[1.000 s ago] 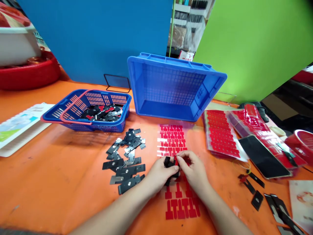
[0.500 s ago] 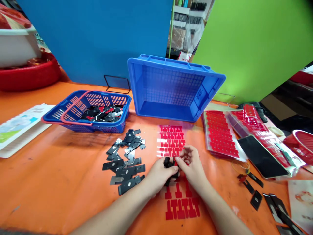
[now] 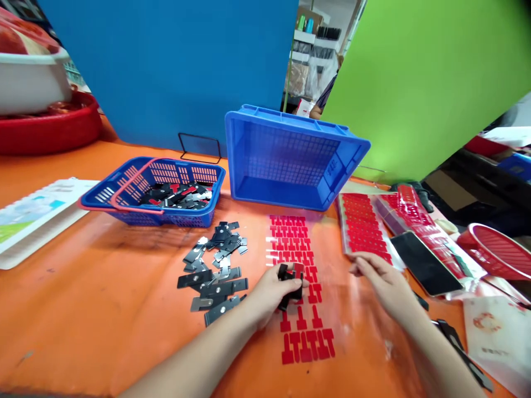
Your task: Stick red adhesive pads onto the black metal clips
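Pinching a small black metal piece [image 3: 289, 287] is the left hand [image 3: 271, 296].

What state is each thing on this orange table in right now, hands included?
Left hand: closed on a small black part.
Right hand: holds nothing, fingers loosely curled, off to the right.
Blue crate: tipped on its side, nothing inside.
Blue basket: upright, holds black parts.
Sticker sheet: flat, some red stickers gone.
Loose metal parts: heaped on the table.
Phone: screen dark.
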The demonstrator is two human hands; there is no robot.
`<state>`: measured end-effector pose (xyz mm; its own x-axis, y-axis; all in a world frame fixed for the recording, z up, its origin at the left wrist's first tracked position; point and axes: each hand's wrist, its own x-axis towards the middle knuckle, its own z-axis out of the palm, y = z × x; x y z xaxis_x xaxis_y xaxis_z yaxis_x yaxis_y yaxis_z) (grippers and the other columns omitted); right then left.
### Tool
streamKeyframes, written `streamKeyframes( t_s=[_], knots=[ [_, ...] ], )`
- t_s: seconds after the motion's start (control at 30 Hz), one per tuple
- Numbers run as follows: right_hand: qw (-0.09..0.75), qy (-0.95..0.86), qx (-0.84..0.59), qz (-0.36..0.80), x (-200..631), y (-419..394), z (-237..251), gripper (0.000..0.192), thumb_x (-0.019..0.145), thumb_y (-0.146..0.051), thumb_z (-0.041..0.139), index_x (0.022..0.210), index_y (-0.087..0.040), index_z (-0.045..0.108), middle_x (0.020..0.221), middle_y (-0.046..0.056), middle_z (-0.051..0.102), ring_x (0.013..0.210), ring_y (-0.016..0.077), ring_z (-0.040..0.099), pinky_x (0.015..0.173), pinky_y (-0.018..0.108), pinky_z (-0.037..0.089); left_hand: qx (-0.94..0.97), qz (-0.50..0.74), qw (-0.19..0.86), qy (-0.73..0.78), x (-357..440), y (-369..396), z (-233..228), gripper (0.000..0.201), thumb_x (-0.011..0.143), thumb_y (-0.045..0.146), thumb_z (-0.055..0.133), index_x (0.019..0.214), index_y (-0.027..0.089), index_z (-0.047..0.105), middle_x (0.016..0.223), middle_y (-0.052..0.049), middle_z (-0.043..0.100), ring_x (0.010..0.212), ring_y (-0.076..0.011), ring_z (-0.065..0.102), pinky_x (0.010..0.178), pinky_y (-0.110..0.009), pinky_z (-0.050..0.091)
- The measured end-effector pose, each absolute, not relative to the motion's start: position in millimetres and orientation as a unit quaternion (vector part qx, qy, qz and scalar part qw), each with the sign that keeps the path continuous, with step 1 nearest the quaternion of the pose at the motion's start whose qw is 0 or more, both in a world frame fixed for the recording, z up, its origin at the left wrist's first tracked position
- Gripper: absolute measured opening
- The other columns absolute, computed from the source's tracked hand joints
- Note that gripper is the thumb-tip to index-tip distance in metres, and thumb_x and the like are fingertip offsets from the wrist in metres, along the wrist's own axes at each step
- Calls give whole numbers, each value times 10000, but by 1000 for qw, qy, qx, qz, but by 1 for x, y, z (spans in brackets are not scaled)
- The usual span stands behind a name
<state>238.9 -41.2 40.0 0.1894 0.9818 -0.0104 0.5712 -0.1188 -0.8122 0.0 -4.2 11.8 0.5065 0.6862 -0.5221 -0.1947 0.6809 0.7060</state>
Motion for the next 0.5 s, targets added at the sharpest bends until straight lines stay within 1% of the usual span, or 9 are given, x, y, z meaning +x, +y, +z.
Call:
streamKeyframes(
  t_s=[0.1,0.13,0.2,0.23,0.3,0.4,0.5],
  knots=[
    [242,-573,-753,215,293,-80,49,324,814,-411,412,1033,-215,549,859,85,648,816,239,607,750,385,471,256,285,834,396,-4,-5,17,260,629,207,626,857,142,520,843,-102,653,668,-163,612,574,-263,464],
    [190,-585,-761,207,307,-95,48,314,814,-391,408,1037,-223,552,906,87,648,854,246,602,767,392,467,247,289,841,384,-5,-6,19,220,640,193,603,839,135,530,825,-95,649,650,-152,605,565,-250,460],
    [101,-628,-754,163,326,-123,41,302,807,-321,398,1043,-243,569,1056,79,609,977,254,556,860,411,417,223,292,855,367,-8,-6,21,165,660,176,566,816,125,544,755,-71,629,591,-122,576,528,-223,446],
    [57,-652,-742,145,332,-136,36,325,793,-279,402,1074,-252,563,1125,69,574,1034,255,521,902,418,384,208,293,862,359,-9,-6,21,152,669,176,559,811,125,543,717,-57,612,559,-105,555,504,-208,434],
    [-12,-684,-720,116,339,-155,23,413,763,-199,398,1154,-260,517,1199,47,524,1102,253,465,950,436,329,182,295,872,345,-10,-6,20,140,677,188,572,799,132,533,658,-27,570,509,-76,511,457,-180,403],
    [-57,-701,-706,83,341,-167,8,445,772,-161,366,1193,-245,481,1233,50,493,1113,247,447,942,442,332,173,296,877,336,-11,-4,19,167,666,211,621,773,149,507,609,12,511,477,-46,470,413,-145,363],
    [-61,-710,-699,57,338,-165,8,389,801,-153,341,1138,-233,518,1182,68,525,1076,229,471,918,414,359,168,291,879,338,-10,-2,18,197,661,226,640,733,163,468,580,42,460,459,-26,449,396,-119,347]
  ],
)
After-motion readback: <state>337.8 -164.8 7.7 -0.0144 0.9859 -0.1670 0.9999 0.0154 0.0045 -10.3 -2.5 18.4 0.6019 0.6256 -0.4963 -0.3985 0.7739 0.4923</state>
